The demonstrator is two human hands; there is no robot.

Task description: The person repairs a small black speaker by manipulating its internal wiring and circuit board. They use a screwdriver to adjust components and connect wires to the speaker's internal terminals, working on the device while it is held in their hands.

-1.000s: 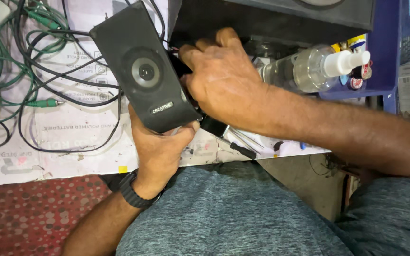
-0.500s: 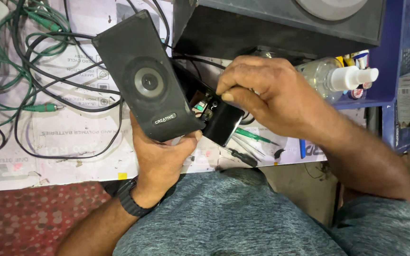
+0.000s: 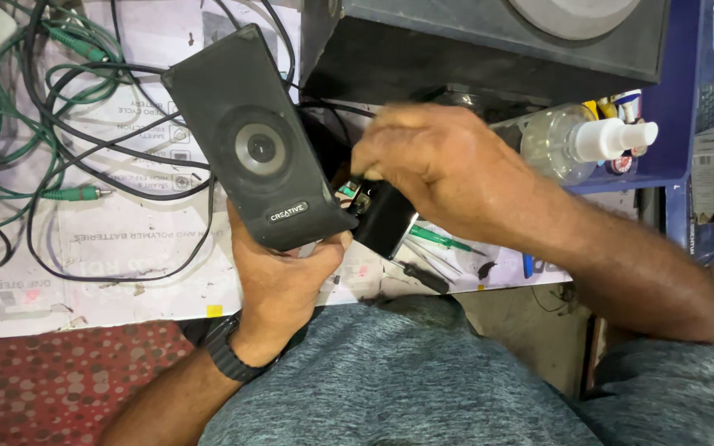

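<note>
My left hand point(image 3: 281, 282) grips the lower end of a small black speaker front panel point(image 3: 254, 140), tilted, with its round driver facing up. My right hand point(image 3: 431, 165) is closed on the black rear housing point(image 3: 387, 221) of the speaker, just right of the panel and partly separated from it. Wires and small parts show in the gap between the two pieces. A black band sits on my left wrist point(image 3: 229, 355).
A large black speaker box point(image 3: 489, 45) stands behind my right hand. Tangled black and green cables point(image 3: 51, 99) lie at the left on a printed white sheet. Screwdrivers point(image 3: 427, 260) rest near the table's front edge. A clear pump bottle point(image 3: 576, 140) and small boxes are at right.
My right hand has moved right and down from the panel's side, pulling the rear housing away from the front panel. The panel has tilted slightly in my left hand.
</note>
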